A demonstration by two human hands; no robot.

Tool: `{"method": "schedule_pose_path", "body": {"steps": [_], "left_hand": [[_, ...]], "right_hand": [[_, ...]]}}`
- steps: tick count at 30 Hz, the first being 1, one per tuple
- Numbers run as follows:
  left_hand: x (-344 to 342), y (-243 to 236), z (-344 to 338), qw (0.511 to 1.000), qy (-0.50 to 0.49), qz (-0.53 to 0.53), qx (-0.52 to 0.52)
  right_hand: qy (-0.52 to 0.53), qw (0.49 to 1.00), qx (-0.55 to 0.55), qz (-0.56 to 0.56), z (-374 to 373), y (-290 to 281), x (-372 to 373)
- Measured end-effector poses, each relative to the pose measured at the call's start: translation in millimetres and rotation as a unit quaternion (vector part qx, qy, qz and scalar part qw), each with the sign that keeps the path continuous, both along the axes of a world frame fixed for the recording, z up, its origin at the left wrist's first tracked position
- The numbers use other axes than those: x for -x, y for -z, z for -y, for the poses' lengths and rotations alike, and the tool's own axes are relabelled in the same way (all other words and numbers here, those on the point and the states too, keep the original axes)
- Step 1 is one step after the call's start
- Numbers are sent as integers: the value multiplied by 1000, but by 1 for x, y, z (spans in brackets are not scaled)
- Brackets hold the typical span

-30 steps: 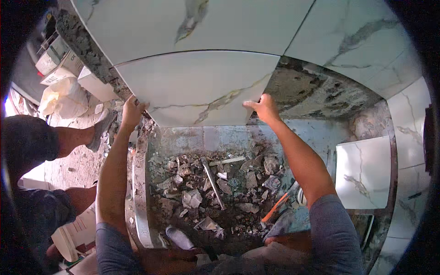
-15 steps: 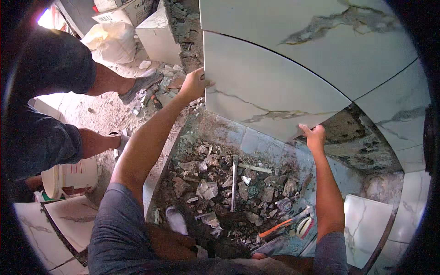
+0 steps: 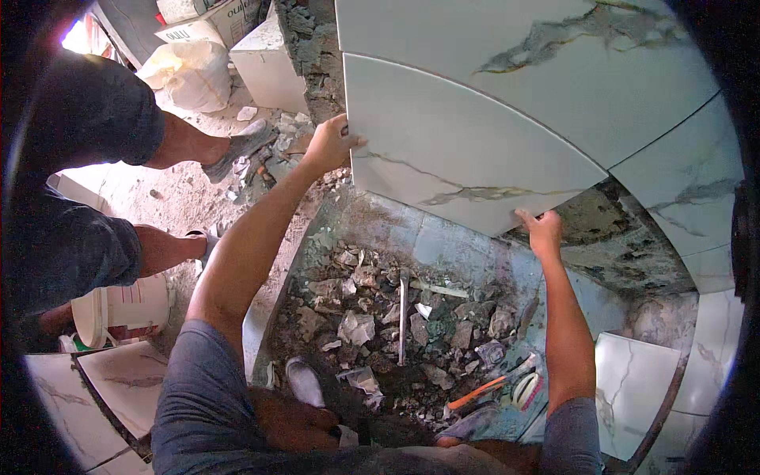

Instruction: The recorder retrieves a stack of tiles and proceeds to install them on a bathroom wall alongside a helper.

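Note:
A large white wall tile (image 3: 459,134) with grey-gold veining stands against the wall, its upper edge along the bottom of another marbled tile (image 3: 578,47). My left hand (image 3: 328,144) is closed on its left edge, with the thumb on the glossy face and the other fingers partly hidden behind. At the lower right corner, my right hand (image 3: 542,229) grips the tile's edge, fingertips on the face. Right of this corner, a bare strip of rough mortar (image 3: 617,233) shows between the tile and the wall tiles beyond.
Rubble (image 3: 388,317) covers the floor around my feet, with an orange-handled tool (image 3: 479,390) and a brush (image 3: 526,391) in it. Another person's legs (image 3: 182,138) are at the left, near a white bucket (image 3: 127,309) and a white sack (image 3: 190,75). A loose tile (image 3: 633,388) leans at the right.
The dark line along the tile's upper edge has turned pale and thinner, the tile sitting closer to the one above. Both hands keep their holds, and the view has shifted slightly.

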State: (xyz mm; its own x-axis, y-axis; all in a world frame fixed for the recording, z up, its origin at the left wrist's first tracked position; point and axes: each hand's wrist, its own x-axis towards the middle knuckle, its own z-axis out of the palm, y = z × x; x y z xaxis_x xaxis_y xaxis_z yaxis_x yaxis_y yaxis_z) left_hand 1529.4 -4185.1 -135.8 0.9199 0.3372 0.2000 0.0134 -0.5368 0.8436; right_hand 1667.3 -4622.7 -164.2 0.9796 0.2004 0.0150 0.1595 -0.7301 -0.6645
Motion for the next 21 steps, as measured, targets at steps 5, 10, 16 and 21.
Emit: {"method": "schedule_pose_path", "body": {"steps": [5, 10, 16, 21], "left_hand": [[-3, 7, -4, 999, -15, -36, -24], [-3, 13, -8, 1000, -7, -11, -3], [6, 10, -12, 992, 16, -50, 112], [7, -26, -27, 902, 116, 130, 396]], "right_hand": [[-20, 999, -45, 4, 0, 3, -2], [-31, 998, -49, 8, -1, -1, 1], [-69, 996, 18, 52, 9, 4, -1], [-74, 993, -92, -27, 27, 21, 1]]}}
